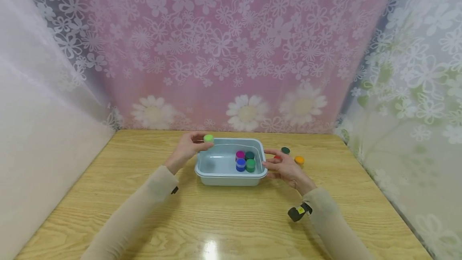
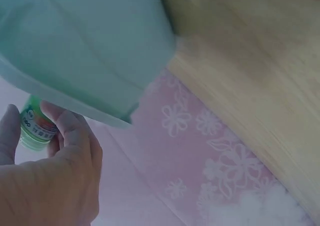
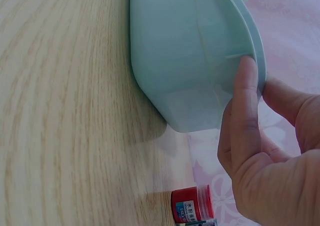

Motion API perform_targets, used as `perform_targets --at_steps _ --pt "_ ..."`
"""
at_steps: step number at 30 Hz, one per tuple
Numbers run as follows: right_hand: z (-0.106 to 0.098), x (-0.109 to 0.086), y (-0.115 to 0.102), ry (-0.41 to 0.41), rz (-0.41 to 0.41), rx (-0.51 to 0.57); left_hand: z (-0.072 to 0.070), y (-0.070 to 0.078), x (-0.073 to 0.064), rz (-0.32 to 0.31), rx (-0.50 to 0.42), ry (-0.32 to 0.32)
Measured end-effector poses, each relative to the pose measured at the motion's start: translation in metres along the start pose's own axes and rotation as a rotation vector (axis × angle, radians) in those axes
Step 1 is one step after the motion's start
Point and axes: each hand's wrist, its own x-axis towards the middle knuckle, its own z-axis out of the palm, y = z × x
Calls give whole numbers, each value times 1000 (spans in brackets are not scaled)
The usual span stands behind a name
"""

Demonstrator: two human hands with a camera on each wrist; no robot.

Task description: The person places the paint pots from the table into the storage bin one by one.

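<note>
My left hand [image 1: 185,148] pinches a light green paint jar [image 1: 208,139] between thumb and fingers, above the left end of a pale blue plastic tub [image 1: 229,180]. In the left wrist view the jar [image 2: 37,126] shows a printed label, and the tub's wall [image 2: 95,46] fills the upper left. At the tub's right end, my right hand [image 1: 286,169] holds the rim. The right wrist view has its fingers against the outside of the tub [image 3: 185,61] under the rim. Inside the tub stand magenta [image 1: 240,156], dark green [image 1: 249,156], blue [image 1: 240,165] and green [image 1: 250,165] jars.
Right of the tub, on the wooden table [image 1: 223,216], stand a dark green jar [image 1: 285,151], an orange jar [image 1: 299,160] and a red jar [image 1: 277,157] partly hidden by the right hand. Flowered pink cloth [image 1: 231,51] hangs behind the table.
</note>
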Motion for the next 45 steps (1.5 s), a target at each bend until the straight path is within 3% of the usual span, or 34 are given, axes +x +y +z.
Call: perform_targets --at_steps 11,21,35,45 --pt "-2 0 1 -2 4 1 33 9 -2 -24 -12 7" --pt "0 1 2 -5 4 1 63 1 3 -67 28 -27" --pt "0 -1 2 8 14 4 75 -4 14 -140 45 -89" --pt "1 2 1 19 17 -2 74 -4 17 -143 147 -80"
